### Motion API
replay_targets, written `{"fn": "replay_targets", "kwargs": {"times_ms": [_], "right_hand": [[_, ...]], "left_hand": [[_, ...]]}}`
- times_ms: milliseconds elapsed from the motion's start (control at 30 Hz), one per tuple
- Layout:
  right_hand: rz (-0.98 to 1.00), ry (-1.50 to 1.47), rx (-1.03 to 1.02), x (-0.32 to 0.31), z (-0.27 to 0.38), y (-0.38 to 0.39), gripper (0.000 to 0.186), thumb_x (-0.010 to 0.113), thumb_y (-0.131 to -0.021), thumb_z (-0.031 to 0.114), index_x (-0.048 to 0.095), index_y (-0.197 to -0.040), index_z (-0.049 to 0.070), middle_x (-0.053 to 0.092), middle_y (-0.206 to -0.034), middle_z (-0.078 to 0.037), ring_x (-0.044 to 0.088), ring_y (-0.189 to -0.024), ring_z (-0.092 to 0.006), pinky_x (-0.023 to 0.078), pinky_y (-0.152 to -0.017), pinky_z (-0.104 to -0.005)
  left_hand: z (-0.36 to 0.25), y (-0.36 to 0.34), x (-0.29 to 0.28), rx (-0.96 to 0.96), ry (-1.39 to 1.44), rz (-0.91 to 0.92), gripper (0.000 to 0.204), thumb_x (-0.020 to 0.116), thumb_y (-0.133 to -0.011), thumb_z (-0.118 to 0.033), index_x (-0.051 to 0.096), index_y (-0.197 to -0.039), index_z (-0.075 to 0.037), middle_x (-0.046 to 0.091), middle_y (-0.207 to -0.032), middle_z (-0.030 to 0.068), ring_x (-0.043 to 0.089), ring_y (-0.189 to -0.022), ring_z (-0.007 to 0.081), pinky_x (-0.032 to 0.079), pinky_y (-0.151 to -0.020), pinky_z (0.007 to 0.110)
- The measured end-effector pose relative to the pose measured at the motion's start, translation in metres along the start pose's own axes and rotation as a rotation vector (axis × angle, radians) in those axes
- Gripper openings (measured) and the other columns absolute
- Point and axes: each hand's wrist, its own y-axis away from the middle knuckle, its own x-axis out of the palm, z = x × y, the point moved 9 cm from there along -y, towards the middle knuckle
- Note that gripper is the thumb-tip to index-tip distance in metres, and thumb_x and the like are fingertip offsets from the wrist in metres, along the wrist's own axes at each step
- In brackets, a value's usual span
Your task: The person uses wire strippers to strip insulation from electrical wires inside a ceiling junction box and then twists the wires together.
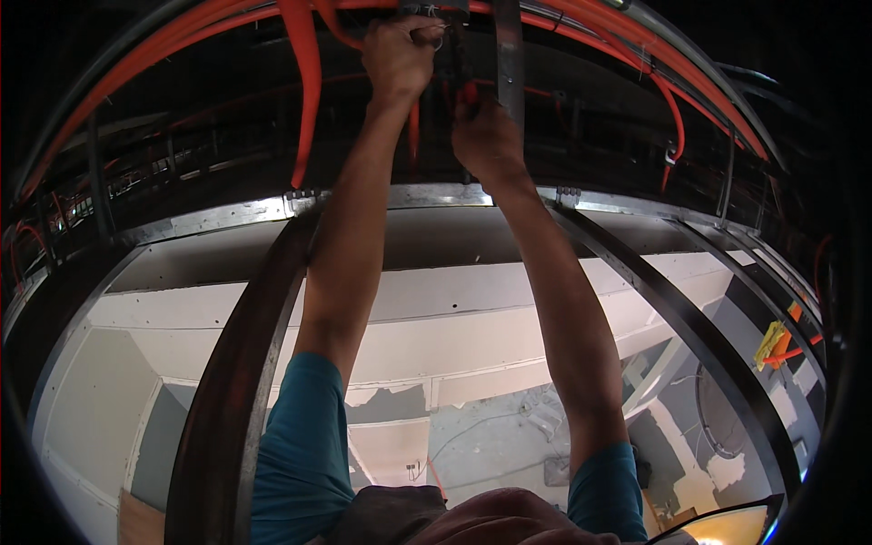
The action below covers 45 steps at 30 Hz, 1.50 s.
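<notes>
Both my arms reach up into the dark ceiling space. My left hand [400, 59] is closed in a pinch at the top, just below the bundle of orange conduits [372, 7]. A thin, pale wire [442, 34] loops at its fingertips. Lower and to the right, my right hand [489, 138] is wrapped round a tool with a red handle [470, 92]. A dark upright shaft [459, 59] rises above that handle; whether it belongs to the tool is too dark to tell. Beside my right hand hangs a flat metal strip [510, 68].
A metal channel [436, 193] crosses below my hands, with dark metal studs [241, 381] on both sides. One loose orange conduit [304, 91] dangles left of my left hand. Far below lie white wall panels, a grey floor [490, 436] and a yellow-orange object [775, 343] at right.
</notes>
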Motion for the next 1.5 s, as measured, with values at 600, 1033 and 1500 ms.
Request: {"fn": "replay_targets", "kwargs": {"times_ms": [600, 1033, 1500], "right_hand": [[0.123, -0.016, 0.047, -0.001, 0.002, 0.001, 0.038, 0.05, -0.101, 0.022, 0.048, -0.133, 0.002, 0.065, -0.117, -0.033, 0.059, -0.117, -0.0498, 0.048, -0.099, -0.0543], [0.088, 0.0, -0.17, -0.005, 0.005, -0.005, 0.029, 0.05, -0.1, 0.022, 0.058, -0.113, -0.002, 0.065, -0.104, -0.035, 0.06, -0.11, -0.0514, 0.051, -0.092, -0.0541], [0.647, 0.038, 0.019, -0.023, 0.02, -0.015, 0.035, 0.045, -0.106, 0.03, 0.059, -0.093, 0.0, 0.067, -0.073, -0.01, 0.067, -0.058, -0.0178, 0.044, -0.042, -0.0281]], "left_hand": [[0.001, -0.001, 0.002, -0.024, -0.012, 0.025, 0.01, 0.075, -0.085, -0.02, 0.082, -0.092, -0.02, 0.076, -0.091, 0.008, 0.067, -0.094, 0.0294, 0.056, -0.086, 0.044], [0.005, 0.011, 0.003, 0.121, -0.089, -0.045, 0.011, 0.077, -0.083, -0.018, 0.079, -0.093, -0.02, 0.072, -0.096, 0.0088, 0.065, -0.097, 0.0308, 0.056, -0.083, 0.045], [-0.006, 0.034, 0.002, 0.44, -0.241, -0.065, 0.016, 0.074, -0.078, -0.006, 0.075, -0.091, -0.016, 0.072, -0.096, 0.0024, 0.063, -0.1, 0.0262, 0.056, -0.077, 0.042]]}}
